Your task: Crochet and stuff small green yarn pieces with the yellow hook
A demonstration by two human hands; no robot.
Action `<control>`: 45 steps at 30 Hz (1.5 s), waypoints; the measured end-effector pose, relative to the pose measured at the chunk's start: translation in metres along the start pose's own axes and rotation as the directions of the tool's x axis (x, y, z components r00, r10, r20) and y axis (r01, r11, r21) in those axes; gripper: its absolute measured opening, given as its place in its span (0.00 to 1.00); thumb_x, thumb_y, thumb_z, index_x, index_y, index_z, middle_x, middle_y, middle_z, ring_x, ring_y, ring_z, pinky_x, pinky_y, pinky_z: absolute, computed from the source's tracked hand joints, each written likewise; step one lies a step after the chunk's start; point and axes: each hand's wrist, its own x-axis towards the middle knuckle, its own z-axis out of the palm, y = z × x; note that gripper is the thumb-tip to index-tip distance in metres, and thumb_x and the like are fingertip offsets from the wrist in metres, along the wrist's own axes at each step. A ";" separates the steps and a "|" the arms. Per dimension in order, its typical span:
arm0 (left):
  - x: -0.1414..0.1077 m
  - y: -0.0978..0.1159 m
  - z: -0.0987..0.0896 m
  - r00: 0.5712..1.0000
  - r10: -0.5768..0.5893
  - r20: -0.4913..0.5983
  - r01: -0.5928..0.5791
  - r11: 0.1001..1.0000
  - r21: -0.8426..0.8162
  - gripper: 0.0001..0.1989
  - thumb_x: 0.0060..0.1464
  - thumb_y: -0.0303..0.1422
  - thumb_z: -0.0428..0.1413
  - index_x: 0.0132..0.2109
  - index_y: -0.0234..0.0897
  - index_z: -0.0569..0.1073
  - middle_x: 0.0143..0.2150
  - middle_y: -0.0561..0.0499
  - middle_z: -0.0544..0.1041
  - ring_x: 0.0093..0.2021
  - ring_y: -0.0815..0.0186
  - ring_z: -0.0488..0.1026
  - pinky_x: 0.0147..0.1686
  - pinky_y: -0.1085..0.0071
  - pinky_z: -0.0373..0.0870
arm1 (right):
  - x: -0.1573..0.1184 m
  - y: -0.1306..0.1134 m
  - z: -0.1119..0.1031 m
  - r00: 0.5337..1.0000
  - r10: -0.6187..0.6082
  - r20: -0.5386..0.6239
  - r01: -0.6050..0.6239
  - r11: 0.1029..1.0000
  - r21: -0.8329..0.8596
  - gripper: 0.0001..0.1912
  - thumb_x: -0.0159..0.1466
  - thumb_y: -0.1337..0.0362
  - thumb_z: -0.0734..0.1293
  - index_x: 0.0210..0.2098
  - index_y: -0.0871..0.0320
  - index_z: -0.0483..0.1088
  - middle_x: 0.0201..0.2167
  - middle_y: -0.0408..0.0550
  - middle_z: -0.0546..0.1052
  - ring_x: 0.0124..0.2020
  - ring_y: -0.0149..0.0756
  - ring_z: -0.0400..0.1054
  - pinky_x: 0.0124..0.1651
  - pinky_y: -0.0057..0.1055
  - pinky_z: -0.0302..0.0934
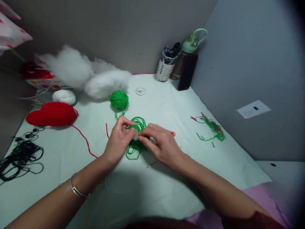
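Note:
Both hands meet over loose green yarn [138, 146] near the middle of the table. My left hand [121, 135] pinches a small green piece [134, 128] between thumb and fingers. A bit of white stuffing [136, 136] shows at this piece, between the two hands. From the right, my right hand [158, 140] has its thumb and fingertips pressed together at the white stuffing. Loops of the green yarn spread behind and below the fingers. A green yarn ball [119, 100] lies just beyond my left hand.
White fluff [105, 82] is heaped at the back left, near red yarn [53, 114] and a white ball [64, 96]. Black cord [20, 159] lies far left. A pen jar [165, 68], bottle [190, 44] and phone [187, 72] stand at the back. Yarn scraps [215, 128] lie right.

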 end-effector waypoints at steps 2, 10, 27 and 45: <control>0.000 -0.001 -0.002 0.999 -0.040 0.026 0.042 0.997 -0.064 0.11 0.56 0.33 0.63 0.41 0.40 0.66 0.34 0.56 0.75 0.29 0.70 0.71 0.31 0.71 0.68 | 0.002 0.001 -0.007 0.993 -0.061 -0.098 0.060 0.998 -0.011 0.06 0.68 0.65 0.70 0.32 0.55 0.75 0.39 0.48 0.76 0.44 0.39 0.68 0.48 0.37 0.60; -0.016 0.016 -0.001 0.986 -0.114 0.121 0.130 0.982 -0.136 0.08 0.57 0.33 0.62 0.37 0.41 0.69 0.29 0.56 0.74 0.26 0.69 0.69 0.25 0.72 0.65 | -0.004 -0.012 -0.029 0.998 0.064 0.011 -0.057 0.783 0.619 0.09 0.67 0.60 0.70 0.40 0.53 0.65 0.45 0.46 0.76 0.23 0.24 0.63 0.26 0.28 0.58; -0.070 0.025 0.012 0.996 -0.060 0.073 0.082 0.931 -0.357 0.15 0.59 0.42 0.64 0.36 0.38 0.68 0.33 0.55 0.76 0.32 0.69 0.76 0.35 0.69 0.75 | -0.013 -0.029 -0.013 0.995 0.076 0.071 -0.084 0.990 0.109 0.16 0.66 0.58 0.67 0.24 0.57 0.64 0.22 0.38 0.65 0.26 0.28 0.55 0.31 0.29 0.50; -0.068 0.003 0.027 0.961 0.183 -0.209 -0.195 0.980 -0.041 0.13 0.47 0.25 0.62 0.37 0.39 0.64 0.30 0.59 0.70 0.24 0.73 0.70 0.27 0.74 0.68 | -0.041 -0.027 0.013 0.998 0.047 0.050 -0.054 0.987 0.151 0.12 0.67 0.62 0.63 0.28 0.58 0.71 0.25 0.41 0.71 0.29 0.32 0.61 0.36 0.30 0.53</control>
